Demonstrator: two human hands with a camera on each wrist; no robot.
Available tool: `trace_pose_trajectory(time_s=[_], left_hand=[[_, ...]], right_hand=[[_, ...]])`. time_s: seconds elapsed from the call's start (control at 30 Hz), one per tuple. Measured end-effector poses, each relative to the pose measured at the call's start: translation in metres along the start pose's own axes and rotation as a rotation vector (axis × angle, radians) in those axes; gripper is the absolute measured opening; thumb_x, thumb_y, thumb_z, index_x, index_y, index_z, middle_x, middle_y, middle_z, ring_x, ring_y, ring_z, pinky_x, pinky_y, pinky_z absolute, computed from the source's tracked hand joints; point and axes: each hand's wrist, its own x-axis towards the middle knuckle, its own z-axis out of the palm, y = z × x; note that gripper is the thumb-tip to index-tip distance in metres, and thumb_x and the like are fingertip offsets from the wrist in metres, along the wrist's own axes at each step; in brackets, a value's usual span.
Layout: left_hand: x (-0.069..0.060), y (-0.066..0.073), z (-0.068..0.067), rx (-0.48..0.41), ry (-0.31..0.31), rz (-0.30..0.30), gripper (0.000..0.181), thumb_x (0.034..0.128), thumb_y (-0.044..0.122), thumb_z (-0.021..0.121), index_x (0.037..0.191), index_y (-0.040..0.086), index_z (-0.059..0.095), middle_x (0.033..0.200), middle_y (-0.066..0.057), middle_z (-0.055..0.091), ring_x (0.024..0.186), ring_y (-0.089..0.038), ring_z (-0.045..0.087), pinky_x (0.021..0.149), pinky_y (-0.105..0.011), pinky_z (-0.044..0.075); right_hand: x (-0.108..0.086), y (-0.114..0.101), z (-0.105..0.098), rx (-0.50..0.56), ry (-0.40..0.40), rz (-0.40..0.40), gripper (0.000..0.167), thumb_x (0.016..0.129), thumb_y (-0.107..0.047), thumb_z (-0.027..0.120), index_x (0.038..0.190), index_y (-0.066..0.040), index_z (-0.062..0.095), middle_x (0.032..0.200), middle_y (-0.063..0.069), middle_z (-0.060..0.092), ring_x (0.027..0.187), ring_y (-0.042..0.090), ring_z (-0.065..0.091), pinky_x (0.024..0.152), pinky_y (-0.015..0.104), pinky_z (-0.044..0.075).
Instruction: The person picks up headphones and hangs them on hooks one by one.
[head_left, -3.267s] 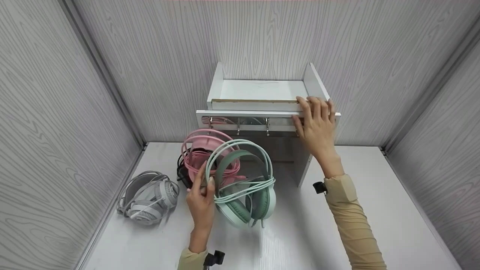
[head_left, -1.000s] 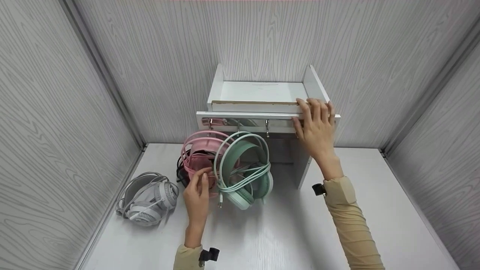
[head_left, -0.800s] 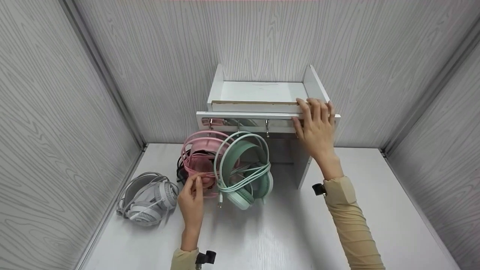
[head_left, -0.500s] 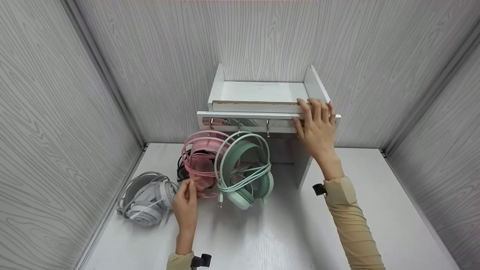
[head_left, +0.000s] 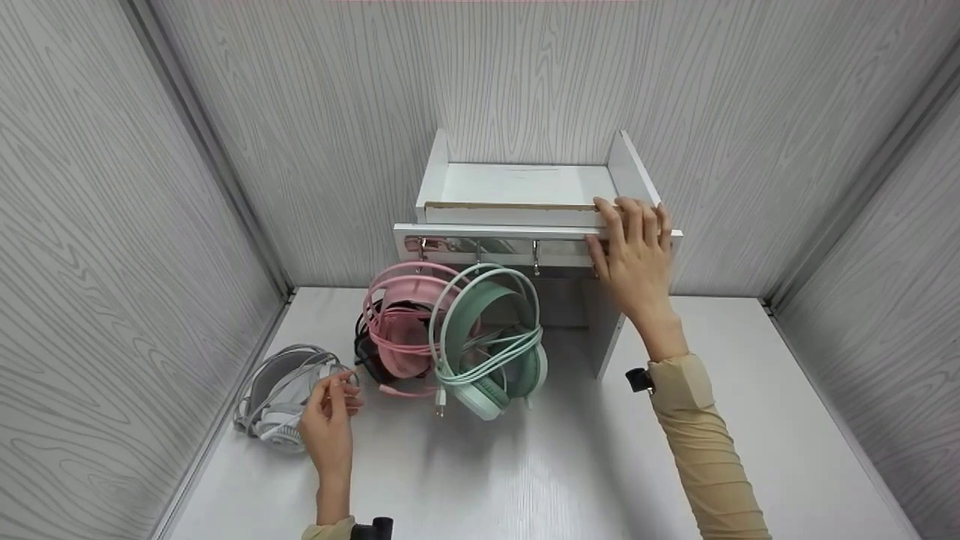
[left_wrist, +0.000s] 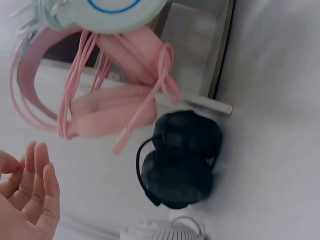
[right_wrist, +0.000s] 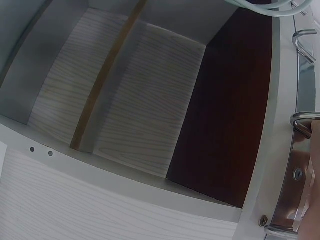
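Note:
My left hand [head_left: 330, 424] holds nothing, its fingers loosely bent, and is in front of the grey-white headphones [head_left: 274, 405] on the tabletop, partly covering them. In the left wrist view the same hand [left_wrist: 30, 200] shows its bare palm side. My right hand [head_left: 637, 262] grips the right end of the white shelf rack [head_left: 502, 230], fingers over the top and thumb on the front. Mint-green headphones [head_left: 480, 296] hang from the rack's hooks, cable wrapped round them. Left of them hang pink headphones [head_left: 409, 289], with a loose pink cable end below.
Black headphones [left_wrist: 180, 160] lie behind the pink pair, on the tabletop. A bare metal hook [head_left: 536, 255] is on the rail, right of the mint-green headphones. Wood-grain panels [head_left: 225, 112] close in the back and sides.
My left hand has let go of the mint-green headphones, which now hang on the rack, and moved left and down past the pink pair to the grey-white headphones. My right hand stays put.

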Motion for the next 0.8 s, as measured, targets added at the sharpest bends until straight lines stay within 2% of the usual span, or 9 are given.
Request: trace_pose_trajectory(time_s=[0.13,0.37,0.47,0.6,0.7,0.8], left_hand=[[0.006,-0.012,-0.016,0.054,0.027,-0.029,0.029,0.1082,0.020,0.053,0.109,-0.001,0.073,0.083,0.004,0.071,0.070,0.002,0.067,0.061,-0.015,0.055],[0.019,-0.029,-0.044,0.208,0.070,-0.108,0.026,0.1062,0.021,0.058,0.118,0.002,0.071,0.103,-0.009,0.076,0.081,0.014,0.060,0.065,-0.007,0.051],[0.024,-0.036,-0.055,0.275,0.122,-0.138,0.026,0.1052,0.023,0.059,0.120,0.004,0.071,0.108,-0.003,0.075,0.086,0.020,0.052,0.073,-0.006,0.045],[0.028,-0.045,-0.065,0.311,0.192,-0.183,0.029,0.1038,0.018,0.059,0.126,0.002,0.067,0.120,-0.012,0.071,0.088,0.022,0.044,0.080,-0.014,0.038],[0.030,-0.052,-0.069,0.323,0.233,-0.250,0.033,0.1027,0.015,0.057,0.132,-0.001,0.061,0.129,-0.019,0.067,0.095,0.012,0.049,0.088,-0.024,0.041],[0.031,-0.061,-0.072,0.315,0.244,-0.328,0.042,0.1024,0.018,0.056,0.139,-0.003,0.053,0.139,-0.023,0.058,0.113,-0.015,0.057,0.102,-0.040,0.042]], right_hand=[[0.000,0.000,0.000,-0.009,0.002,0.001,0.049,0.108,-0.046,0.046,0.151,-0.022,0.043,0.143,0.013,0.048,0.138,0.033,0.041,0.124,0.055,0.020],[0.000,0.001,-0.001,0.002,0.006,0.002,0.049,0.108,-0.045,0.047,0.151,-0.022,0.044,0.143,0.013,0.048,0.138,0.033,0.041,0.124,0.055,0.020],[0.000,0.001,-0.001,0.006,0.005,0.002,0.049,0.108,-0.045,0.046,0.151,-0.022,0.044,0.143,0.013,0.048,0.138,0.033,0.041,0.124,0.055,0.019],[0.000,0.001,0.000,0.008,0.004,0.001,0.049,0.108,-0.044,0.048,0.151,-0.022,0.043,0.144,0.013,0.048,0.138,0.033,0.041,0.125,0.055,0.019],[-0.001,0.002,0.001,0.011,0.004,0.000,0.050,0.107,-0.044,0.049,0.152,-0.022,0.043,0.145,0.014,0.048,0.138,0.033,0.041,0.125,0.056,0.018],[-0.001,0.002,0.001,0.015,0.008,-0.002,0.049,0.107,-0.043,0.050,0.151,-0.022,0.044,0.144,0.013,0.049,0.137,0.033,0.042,0.125,0.056,0.019]])
